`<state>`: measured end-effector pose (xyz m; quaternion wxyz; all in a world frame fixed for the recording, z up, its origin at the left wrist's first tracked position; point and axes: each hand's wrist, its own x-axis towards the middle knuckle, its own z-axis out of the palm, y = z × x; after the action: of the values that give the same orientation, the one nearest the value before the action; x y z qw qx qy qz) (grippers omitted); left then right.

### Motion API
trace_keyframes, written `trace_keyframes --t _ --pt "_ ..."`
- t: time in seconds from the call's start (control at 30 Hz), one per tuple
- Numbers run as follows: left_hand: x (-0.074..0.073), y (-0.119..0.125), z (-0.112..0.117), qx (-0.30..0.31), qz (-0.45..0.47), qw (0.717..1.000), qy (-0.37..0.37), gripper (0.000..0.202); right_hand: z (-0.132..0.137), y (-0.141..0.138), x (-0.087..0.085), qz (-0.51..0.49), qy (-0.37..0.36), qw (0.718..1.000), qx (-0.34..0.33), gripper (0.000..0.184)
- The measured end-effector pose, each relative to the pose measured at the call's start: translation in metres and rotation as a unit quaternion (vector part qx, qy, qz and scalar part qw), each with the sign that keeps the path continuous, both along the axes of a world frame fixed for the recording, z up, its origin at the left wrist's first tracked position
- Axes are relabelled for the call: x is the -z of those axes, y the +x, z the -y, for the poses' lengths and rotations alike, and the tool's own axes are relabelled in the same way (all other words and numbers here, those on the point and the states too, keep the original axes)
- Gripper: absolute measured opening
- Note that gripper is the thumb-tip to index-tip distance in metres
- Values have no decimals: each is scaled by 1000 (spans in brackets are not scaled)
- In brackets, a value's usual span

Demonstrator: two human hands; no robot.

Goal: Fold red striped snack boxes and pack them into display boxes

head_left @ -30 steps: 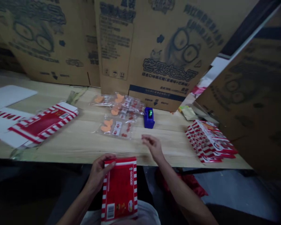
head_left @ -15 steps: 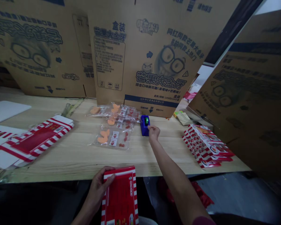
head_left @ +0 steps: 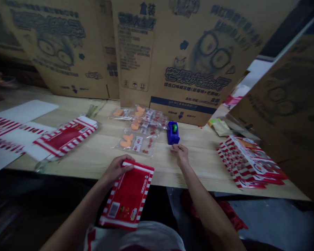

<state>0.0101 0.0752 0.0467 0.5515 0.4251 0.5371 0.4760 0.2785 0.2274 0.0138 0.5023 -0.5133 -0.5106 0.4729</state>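
Observation:
My left hand (head_left: 118, 170) grips a flat red box (head_left: 131, 195) with red-and-white striped edges by its upper left corner. The box is tilted over my lap, and a barcode shows on its face. Just in front of the blue tape dispenser (head_left: 173, 134) with its green core, my right hand (head_left: 181, 154) is closed in a pinch at the tape's end; the clear strip itself is hardly visible. Left of the dispenser lie several clear packets (head_left: 138, 139) with orange pieces and small printed sachets.
Striped boxes (head_left: 251, 162) are stacked at the right. Another red striped box (head_left: 70, 136) and white-and-striped card sheets (head_left: 26, 111) lie at the left. Large cardboard cartons (head_left: 136, 69) stand along the back. A pale packet (head_left: 219, 127) lies near the right carton.
My right hand has drawn back from the dispenser's side to just in front of it, still pinched. My left hand has raised the red box toward the table edge and tilted it. The view has shifted.

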Motion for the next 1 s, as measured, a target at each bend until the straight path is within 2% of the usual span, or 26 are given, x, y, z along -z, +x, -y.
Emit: trace_keyframes --t 0.07,0.1,0.17,0.23,0.27,0.33,0.37,0.43,0.5,0.53,0.57,0.6,0.67,0.7,0.73,0.8,0.9,1.0 --pt "-8 -2 -10 81 -10 997 -16 30 19 -12 -13 3 -30 992 -124 34" --pt "-9 -1 -14 111 -7 993 -26 31 28 -20 -20 19 -31 977 -212 34" --pt "-10 5 -19 144 8 989 -45 31 47 -34 -33 82 13 919 -386 32" --pt "-8 13 -19 155 16 987 -49 30 62 -46 -45 197 100 847 -484 31" --pt "-8 16 -18 158 18 986 -48 30 67 -50 -49 263 138 820 -489 31" --pt "-7 20 -13 162 21 986 -46 29 74 -53 -55 373 172 794 -449 33" --pt "-7 21 -10 161 22 986 -45 29 76 -52 -56 408 170 787 -431 34" --pt "-10 21 -5 159 22 986 -44 29 77 -49 -57 421 141 799 -406 36" --pt "-17 21 1 169 19 985 -36 30 78 -44 -52 363 64 832 -416 47" --pt "-22 22 3 183 19 983 -28 30 80 -43 -47 304 0 841 -447 55" --pt "-27 23 5 201 19 979 -15 30 82 -42 -41 227 -79 837 -492 63" --pt "-31 24 6 223 21 975 -1 31 85 -41 -33 140 -160 814 -540 71" --pt "-38 24 8 266 24 964 21 30 91 -41 -18 -17 -282 746 -603 80" --pt "-39 24 8 277 24 960 26 30 93 -40 -13 -65 -311 724 -612 82" --pt "-39 23 8 278 28 960 26 30 93 -40 -11 -87 -319 720 -610 83" --pt "-36 23 10 253 31 967 20 30 89 -39 -19 -71 -283 751 -592 77" --pt "-36 29 17 201 -3 979 42 35 85 -37 -55 61 -153 795 -584 58" --pt "-38 29 16 197 -37 977 75 56 91 -23 -93 219 -48 787 -575 39"
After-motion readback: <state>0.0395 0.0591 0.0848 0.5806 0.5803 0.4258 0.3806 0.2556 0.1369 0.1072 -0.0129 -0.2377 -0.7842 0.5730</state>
